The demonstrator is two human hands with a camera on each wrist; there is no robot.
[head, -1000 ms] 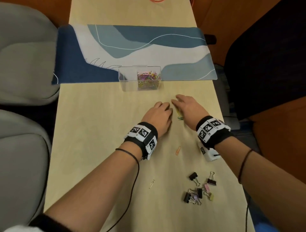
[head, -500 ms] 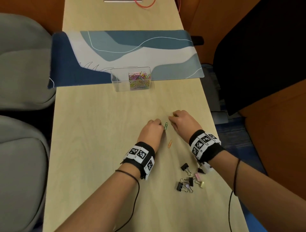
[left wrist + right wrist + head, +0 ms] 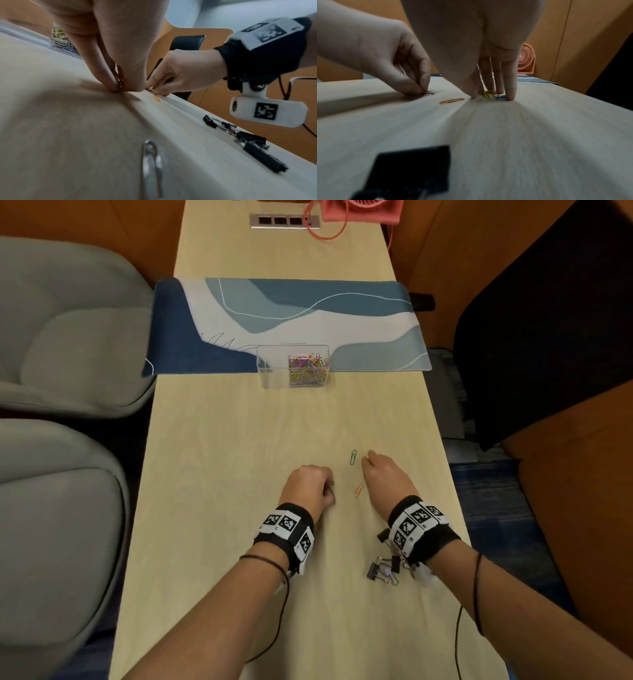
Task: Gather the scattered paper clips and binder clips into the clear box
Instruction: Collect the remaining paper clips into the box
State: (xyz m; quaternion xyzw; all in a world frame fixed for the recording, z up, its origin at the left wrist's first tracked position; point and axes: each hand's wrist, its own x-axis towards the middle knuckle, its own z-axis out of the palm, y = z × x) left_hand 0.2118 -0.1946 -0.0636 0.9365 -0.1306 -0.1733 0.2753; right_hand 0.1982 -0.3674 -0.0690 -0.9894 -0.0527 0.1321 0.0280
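Observation:
My left hand [image 3: 325, 489] rests on the table with thumb and finger pinching a silver paper clip [image 3: 428, 93] against the wood. My right hand [image 3: 365, 463] stands fingertips-down beside it, holding a yellow clip [image 3: 487, 94] and a blue clip [image 3: 500, 96] under its fingers. A green clip [image 3: 353, 457] and an orange clip [image 3: 358, 490] lie loose between the hands. The clear box [image 3: 270, 371] stands farther off at the mat's edge, its right compartment full of coloured clips. Several binder clips [image 3: 385, 568] lie under my right wrist. Another silver clip [image 3: 151, 169] lies behind my left hand.
A blue and white desk mat [image 3: 281, 316] lies across the narrow table behind the box. A pink fan [image 3: 363, 210] and a power socket strip [image 3: 284, 221] sit at the far end. Grey seats [image 3: 61, 344] are at the left, a dark chair [image 3: 548, 320] at the right.
Both hands have slid back toward me along the table. The green clip now lies free ahead of them, and my left fingers have curled into a pinch.

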